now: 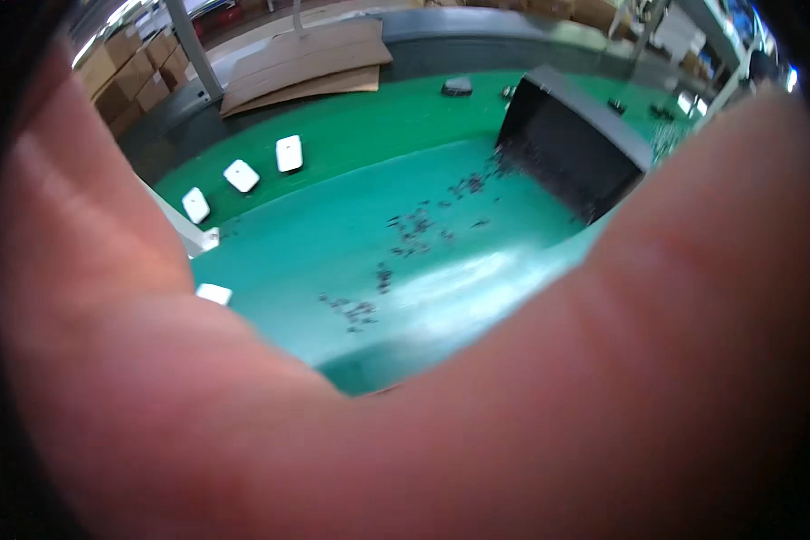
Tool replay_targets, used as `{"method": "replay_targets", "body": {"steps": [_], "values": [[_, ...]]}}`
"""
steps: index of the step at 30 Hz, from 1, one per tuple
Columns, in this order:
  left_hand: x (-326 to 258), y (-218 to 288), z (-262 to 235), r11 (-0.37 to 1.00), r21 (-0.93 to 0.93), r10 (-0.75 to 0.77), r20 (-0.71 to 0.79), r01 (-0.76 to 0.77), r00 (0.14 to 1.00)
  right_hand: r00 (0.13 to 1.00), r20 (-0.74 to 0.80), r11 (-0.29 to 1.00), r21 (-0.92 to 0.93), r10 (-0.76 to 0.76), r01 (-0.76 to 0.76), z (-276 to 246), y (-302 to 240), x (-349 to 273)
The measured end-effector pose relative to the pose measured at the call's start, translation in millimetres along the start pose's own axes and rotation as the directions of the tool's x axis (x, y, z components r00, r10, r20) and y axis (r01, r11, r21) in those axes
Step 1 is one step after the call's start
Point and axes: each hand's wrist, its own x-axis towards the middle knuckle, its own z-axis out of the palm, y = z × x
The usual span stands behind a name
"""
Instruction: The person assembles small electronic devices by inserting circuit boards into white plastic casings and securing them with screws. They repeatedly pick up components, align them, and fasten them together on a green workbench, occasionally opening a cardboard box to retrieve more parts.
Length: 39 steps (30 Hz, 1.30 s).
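Blurred fingers (405, 459) of a bare hand loom very close, filling the left, lower and right parts of the head view. They form a wide V with the worktop showing between them. Whether they belong to my left or my right hand, or to both, I cannot tell. Fingertips and anything they touch are out of sight. Beyond them, many tiny dark pieces (414, 225) lie scattered on a green mat (279, 243). An open black bin (571, 135) lies tipped at the right, its mouth toward the pieces.
Several white rounded-corner units (290, 154) sit along the left of a darker green strip (360, 135). A small dark grey block (456, 86) lies at its far side. Flat cardboard sheets (306, 67) rest at the back, near stacked cartons (135, 76) and a metal post (192, 45).
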Motion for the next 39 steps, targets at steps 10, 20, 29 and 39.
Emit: {"method": "replay_targets", "body": {"steps": [10,20,29,39], "values": [[-73,5,-133,0.955,-0.175,0.143,-0.435,-0.24,0.889,0.966,0.257,0.996,-0.067,-0.038,0.057,6,23,57],[-238,-112,-54,0.819,0.193,-0.542,-0.048,0.54,0.839,0.715,0.67,0.836,-0.266,-0.197,0.479,-51,-146,66],[-288,-171,-112,0.622,0.235,-0.669,-0.336,0.747,0.663,0.796,0.352,0.642,-0.47,-0.493,0.606,30,10,136],[-426,-258,-155,-0.078,0.268,-0.749,-0.651,0.96,0.122,0.895,0.102,0.891,0.192,-0.435,0.412,25,-38,89]]}}
